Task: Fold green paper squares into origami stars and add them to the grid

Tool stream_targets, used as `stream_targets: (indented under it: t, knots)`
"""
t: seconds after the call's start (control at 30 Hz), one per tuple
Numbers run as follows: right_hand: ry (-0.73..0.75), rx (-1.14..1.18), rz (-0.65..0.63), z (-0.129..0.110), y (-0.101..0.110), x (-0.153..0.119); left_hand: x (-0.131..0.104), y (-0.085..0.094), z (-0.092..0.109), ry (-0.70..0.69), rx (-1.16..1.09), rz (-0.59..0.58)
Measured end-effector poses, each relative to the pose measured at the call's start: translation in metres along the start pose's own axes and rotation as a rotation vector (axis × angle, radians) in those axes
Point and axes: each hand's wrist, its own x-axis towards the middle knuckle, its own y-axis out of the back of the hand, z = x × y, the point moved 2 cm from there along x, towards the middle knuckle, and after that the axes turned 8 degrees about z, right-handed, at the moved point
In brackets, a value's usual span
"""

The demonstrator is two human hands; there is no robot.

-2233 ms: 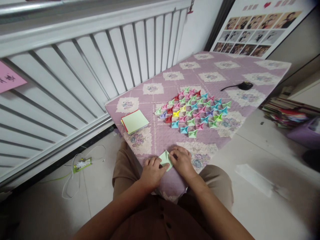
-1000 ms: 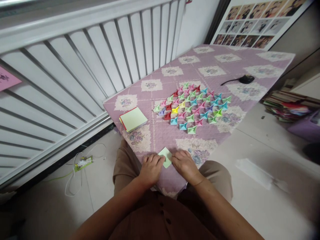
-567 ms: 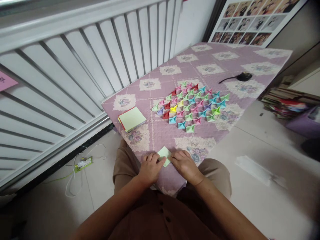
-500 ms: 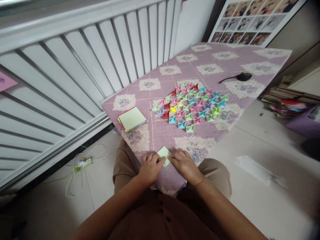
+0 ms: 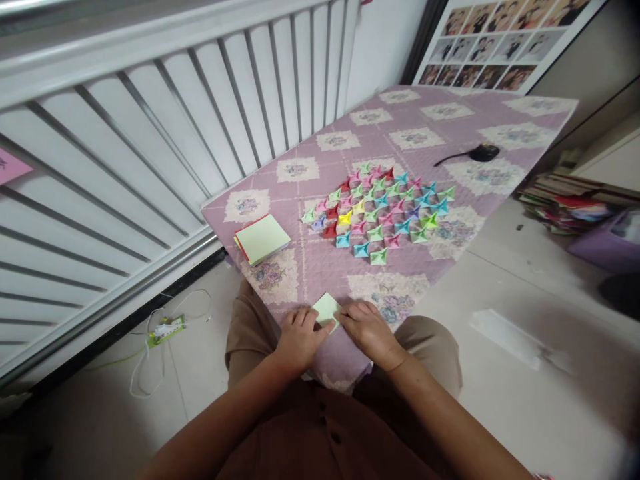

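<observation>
A small pale green paper lies on the patterned cloth near the table's front corner, one corner pointing away from me. My left hand is at its left side, the thumb pressed on its lower part. At the right edge, my right hand grips the paper with bent fingers; its fingertips partly hide that edge. Farther back stand several small folded paper shapes in rows, green, pink, blue, red and yellow. To their left is a stack of square paper sheets, pale green on top.
The purple tablecloth covers a table beside a white radiator. A black object with a cord lies at the back right. A power strip sits on the floor at left.
My left thumb has shifted slightly right across the lower part of the green paper. My right hand stays at the right edge. The whole view has moved very slightly.
</observation>
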Motion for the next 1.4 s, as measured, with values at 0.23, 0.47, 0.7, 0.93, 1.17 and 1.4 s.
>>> stream_targets:
  t: [0.23,0.47,0.7,0.93,1.17,1.4]
  knots:
    - [-0.026,0.041,0.036,0.003,-0.002,-0.004,-0.004,0.0,0.0,-0.035,0.008,-0.021]
    - [-0.102,0.063,0.064,0.006,-0.002,-0.011,-0.005,0.002,-0.002,-0.065,-0.011,-0.052]
    - [-0.382,0.019,0.126,0.004,0.0,-0.001,-0.005,0.0,-0.002,-0.068,-0.018,-0.033]
    - [-0.592,-0.135,0.177,-0.013,-0.013,0.02,-0.004,0.0,-0.002,-0.057,-0.018,-0.019]
    - [-0.648,-0.155,0.043,-0.013,-0.021,0.022,-0.006,0.0,-0.001,-0.061,-0.037,0.021]
    - [-0.672,-0.166,0.008,0.005,-0.016,0.013,-0.008,0.0,-0.004,-0.064,-0.089,-0.052]
